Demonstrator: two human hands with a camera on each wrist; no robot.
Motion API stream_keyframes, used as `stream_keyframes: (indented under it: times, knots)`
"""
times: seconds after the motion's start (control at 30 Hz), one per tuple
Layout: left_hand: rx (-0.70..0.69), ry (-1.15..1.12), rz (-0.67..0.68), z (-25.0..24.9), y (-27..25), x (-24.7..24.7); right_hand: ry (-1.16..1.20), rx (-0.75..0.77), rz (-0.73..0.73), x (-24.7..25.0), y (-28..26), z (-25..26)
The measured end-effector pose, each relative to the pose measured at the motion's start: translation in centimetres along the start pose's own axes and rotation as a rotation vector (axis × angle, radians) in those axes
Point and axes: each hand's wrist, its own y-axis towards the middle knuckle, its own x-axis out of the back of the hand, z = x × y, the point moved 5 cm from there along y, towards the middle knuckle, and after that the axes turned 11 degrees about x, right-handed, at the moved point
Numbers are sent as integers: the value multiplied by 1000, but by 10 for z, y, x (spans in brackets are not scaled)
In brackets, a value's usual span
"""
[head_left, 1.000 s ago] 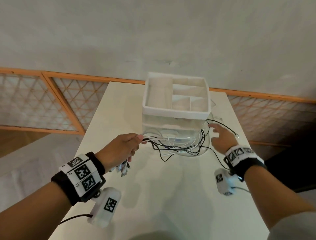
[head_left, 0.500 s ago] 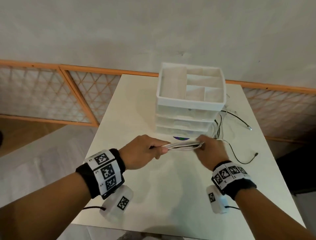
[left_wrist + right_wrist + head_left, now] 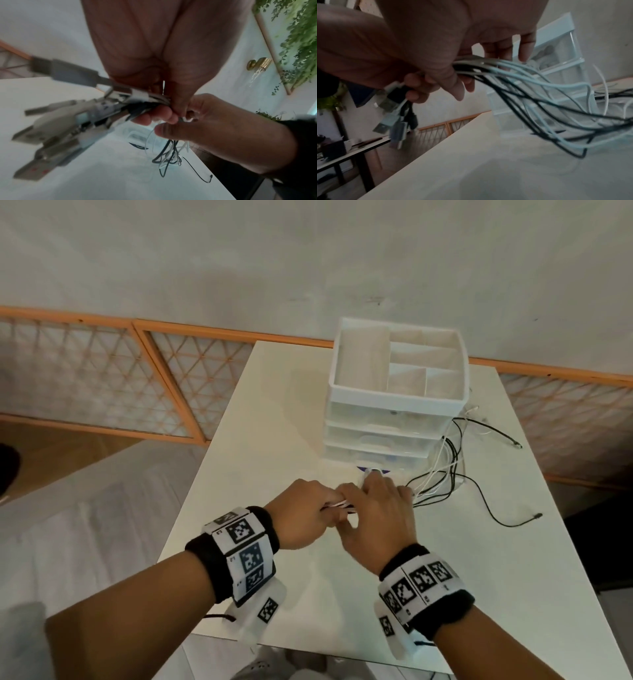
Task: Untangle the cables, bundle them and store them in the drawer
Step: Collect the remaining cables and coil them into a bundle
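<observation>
A bunch of several black and white cables is held over the white table, just in front of the drawer unit. My left hand grips the bunch near its plug ends. In the left wrist view the USB plugs fan out past my left hand. My right hand pinches the same bunch right beside the left one, thumb under the strands. The loose lengths trail right onto the table beside the unit.
The drawer unit has three clear drawers, all pushed in, and an open divided tray on top. One thin black cable end lies toward the table's right edge. A lattice panel with an orange frame runs behind the table.
My right hand left the cables by the drawer unit, took hold of the bunch, and slid left along it until it meets the left hand. The left hand kept its grip.
</observation>
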Motion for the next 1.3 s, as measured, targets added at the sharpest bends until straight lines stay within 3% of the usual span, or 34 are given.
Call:
stream_keyframes:
  times: [0.1, 0.2, 0.3, 0.37, 0.53, 0.67, 0.73, 0.8, 0.9, 1.03, 1.13, 1.3]
  knots:
    - [-11, -3, 4, 9, 0, 2, -88, -123, 67, 4, 0, -10]
    - [-29, 7, -5, 3, -1, -1, -132, -56, 60, 9, 1, 2]
    - [-47, -40, -4, -2, -2, 1, 114, 81, 118, 2, 7, 10]
    - [-25, -94, 10, 4, -3, 5, 308, 22, 114, 0, 7, -2]
    - [10, -120, 32, 24, -7, 8, 366, -77, 29, 4, 7, -28]
    - [-2, -32, 44, 15, -5, 9, 333, 73, 121, 14, 10, -12]
    - [-15, 44, 57, 10, -5, 14, 420, 160, 170, 20, 14, 3]
    - [-44, 25, 32, 7, -5, 24, 576, 167, 122, 27, 18, 6]
    - [23, -421, 17, 15, -8, 43, 845, 28, 31, 37, 22, -8]
    - [142, -1075, 147, 16, -10, 43, 981, -33, -23, 35, 22, -13]
    - [230, -1207, 149, 9, -7, 40, 910, 27, -49, 33, 23, -8]
    - [260, -1159, 90, 2, -1, 43, 634, 202, -38, 33, 29, 4]
